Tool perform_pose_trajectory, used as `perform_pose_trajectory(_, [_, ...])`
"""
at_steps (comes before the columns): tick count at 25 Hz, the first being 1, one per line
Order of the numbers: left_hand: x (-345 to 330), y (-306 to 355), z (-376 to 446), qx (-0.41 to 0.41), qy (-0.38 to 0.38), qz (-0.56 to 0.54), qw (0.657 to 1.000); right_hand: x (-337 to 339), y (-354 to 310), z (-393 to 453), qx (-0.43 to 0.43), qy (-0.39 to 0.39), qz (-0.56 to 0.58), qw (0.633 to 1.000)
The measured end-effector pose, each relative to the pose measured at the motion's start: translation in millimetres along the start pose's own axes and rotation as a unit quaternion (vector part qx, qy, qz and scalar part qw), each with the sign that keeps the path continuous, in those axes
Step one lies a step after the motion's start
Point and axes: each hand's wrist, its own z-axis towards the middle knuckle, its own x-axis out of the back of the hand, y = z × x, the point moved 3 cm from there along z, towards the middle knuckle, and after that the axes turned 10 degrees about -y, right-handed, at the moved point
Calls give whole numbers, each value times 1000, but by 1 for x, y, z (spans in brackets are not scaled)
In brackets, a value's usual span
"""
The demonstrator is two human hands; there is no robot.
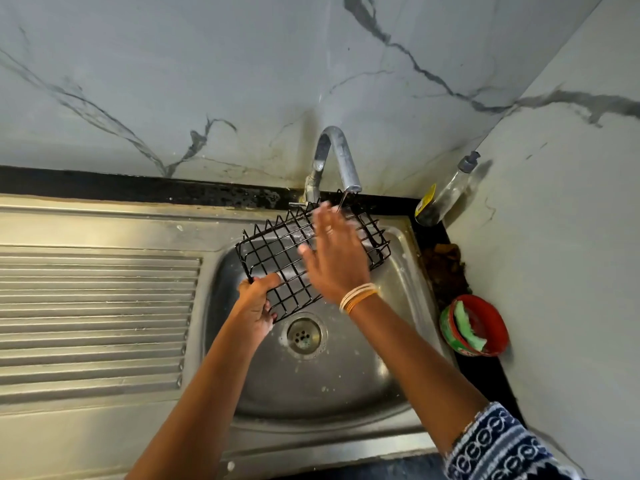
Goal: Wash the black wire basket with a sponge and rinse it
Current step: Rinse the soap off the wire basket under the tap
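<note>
The black wire basket (pixel 277 258) is held tilted over the steel sink (pixel 346 386), its far end under the tap spout (pixel 351 187). My left hand (pixel 256 306) grips the basket's near left corner, thumb on top of the wires. My right hand (pixel 334 254) lies flat with straight fingers on the basket's grid, blurred by motion, and hides the middle of it. A thin stream of water falls from the spout past my fingertips. The green sponge (pixel 467 329) lies in a red bowl (pixel 485 323) on the counter to the right of the sink.
A ribbed steel drainboard (pixel 93 317) spreads to the left of the basin. The drain (pixel 304 336) sits just below the basket. A clear soap dispenser bottle (pixel 446 192) leans in the back right corner. Marble-patterned walls close the back and right side.
</note>
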Motion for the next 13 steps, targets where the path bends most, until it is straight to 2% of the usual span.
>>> perform_pose_trajectory(2, [1, -2, -1, -3, -1, 7, 1000, -13, -25, -25, 121, -37, -49, 991])
perform_pose_trajectory(3, [2, -2, -2, -1, 3, 3, 1000, -10, -16, -23, 133, -33, -60, 989])
perform_pose_trajectory(4, [4, -2, -2, 1, 9, -2, 1000, -5, 2, -14, 103, -22, -53, 993])
perform_pose_trajectory(7, [6, 1, -2, -4, 17, 7, 1000, 13, 61, 5, -69, 21, -9, 997])
perform_pose_trajectory(8, [4, 2, -3, -9, 14, 14, 1000, 12, 62, 2, -88, 27, -2, 996])
perform_pose_trajectory(10, [-2, 1, -4, -14, 7, 20, 1000, 6, 24, -7, -30, 18, -3, 999])
perform_pose_trajectory(12, [-5, -2, -5, -10, 13, 14, 1000, -8, -20, -30, 99, -27, -46, 994])
perform_pose_trajectory(13, [-5, -3, -5, -3, 12, 8, 1000, -10, -22, -35, 139, -33, -68, 987])
